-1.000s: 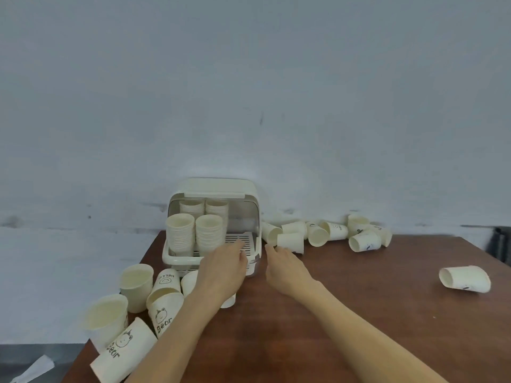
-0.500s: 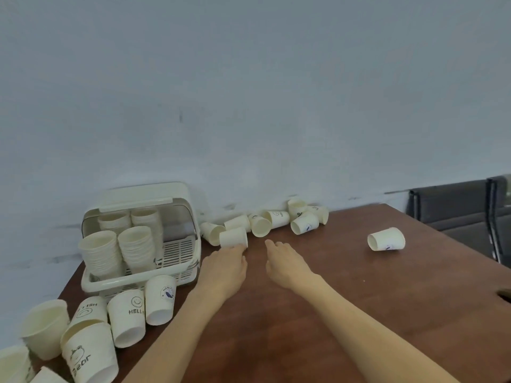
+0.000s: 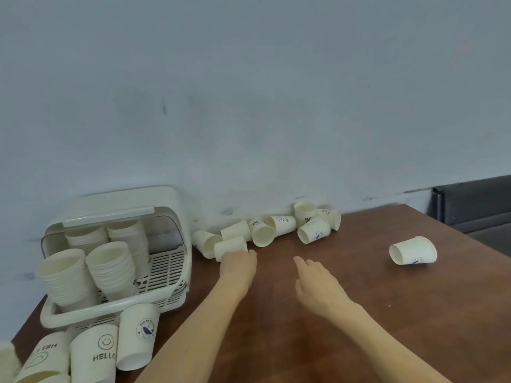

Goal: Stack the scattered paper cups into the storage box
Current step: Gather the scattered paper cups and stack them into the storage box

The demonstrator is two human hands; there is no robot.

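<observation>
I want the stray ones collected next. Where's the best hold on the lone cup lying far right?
The lone cup lies on its side, mouth facing left. Probably come from above with the right hand, fingers spanning its mid-wall, since nothing crowds it.

Brown table point(image 3: 318, 341) against a pale wall point(image 3: 249, 92). Storage box point(image 3: 177, 275) at left, lid up, four cup stacks point(image 3: 110, 266) inside. Left hand point(image 3: 239, 268) touching a toppled cup point(image 3: 231, 246) just right of the box; grip not clear. Right hand point(image 3: 318, 286) over bare wood, fingers loosely spread, holding nothing. More fallen cups point(image 3: 279, 225) along the wall. Lone cup point(image 3: 413, 250) on its side, well right. Inverted cups point(image 3: 138, 335) in front of the box.
</observation>
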